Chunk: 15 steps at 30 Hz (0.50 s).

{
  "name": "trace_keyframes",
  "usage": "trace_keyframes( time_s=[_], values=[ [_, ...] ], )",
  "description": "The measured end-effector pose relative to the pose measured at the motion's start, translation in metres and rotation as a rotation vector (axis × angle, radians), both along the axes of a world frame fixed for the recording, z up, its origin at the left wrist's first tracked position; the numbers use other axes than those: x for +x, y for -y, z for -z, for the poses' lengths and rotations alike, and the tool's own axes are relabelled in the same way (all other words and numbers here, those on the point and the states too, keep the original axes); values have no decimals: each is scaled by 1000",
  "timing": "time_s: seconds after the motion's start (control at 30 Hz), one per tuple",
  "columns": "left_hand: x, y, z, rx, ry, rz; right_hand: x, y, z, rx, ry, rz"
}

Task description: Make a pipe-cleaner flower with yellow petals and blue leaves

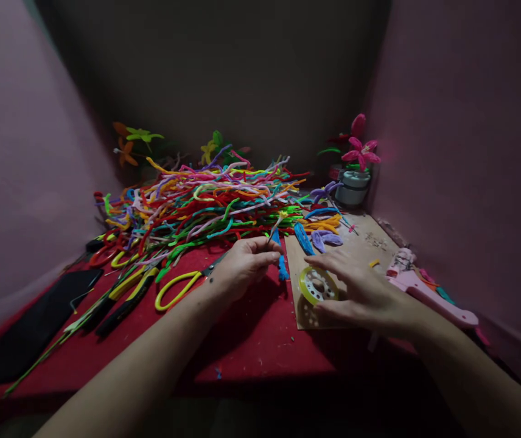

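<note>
Yellow see-through tape roll with a holed white core (310,288) is held between thumb and fingers of the right hand (364,297), just right of the left hand (248,266), where a thin yellow-tipped stem (277,225) is kinda pinched, long axis slanting away.

"What sort of place is this?"

"A small craft corner, it seems; a heap of coloured fuzzy stems (224,204) spreads over the back of a red-covered table (251,356), with pliers (133,295) and yellow-handled scissors (179,291) in front of it"

"Anything else that says craft?"

"A roll of tape (307,287) over a wooden board (293,261); what looks like a pink glue gun (440,304) at the right; fuzzy flowers (361,149) along the back"

"Home or workshop, then?"

"I can't tell; it's dim, and pink walls (461,121) flank the table closely"
</note>
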<state>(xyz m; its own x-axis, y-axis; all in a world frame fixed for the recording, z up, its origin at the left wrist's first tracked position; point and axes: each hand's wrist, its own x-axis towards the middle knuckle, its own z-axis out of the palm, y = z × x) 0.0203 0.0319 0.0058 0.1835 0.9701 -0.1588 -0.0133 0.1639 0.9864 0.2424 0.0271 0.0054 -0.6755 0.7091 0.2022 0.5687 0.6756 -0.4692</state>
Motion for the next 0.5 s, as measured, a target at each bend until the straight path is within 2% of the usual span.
trace_keyframes(
  time_s=[0.13,0.23,0.37,0.5],
  values=[
    [0,3,1,-32,52,70,1,7,-14,-79,-172,35],
    [1,4,1,-51,78,129,-2,8,-14,-77,-230,47],
    [-1,3,-1,-17,19,104,-3,6,-7,-95,-134,41],
    [-2,-1,-3,74,-142,49,-3,7,1,-76,37,-11]
  ],
)
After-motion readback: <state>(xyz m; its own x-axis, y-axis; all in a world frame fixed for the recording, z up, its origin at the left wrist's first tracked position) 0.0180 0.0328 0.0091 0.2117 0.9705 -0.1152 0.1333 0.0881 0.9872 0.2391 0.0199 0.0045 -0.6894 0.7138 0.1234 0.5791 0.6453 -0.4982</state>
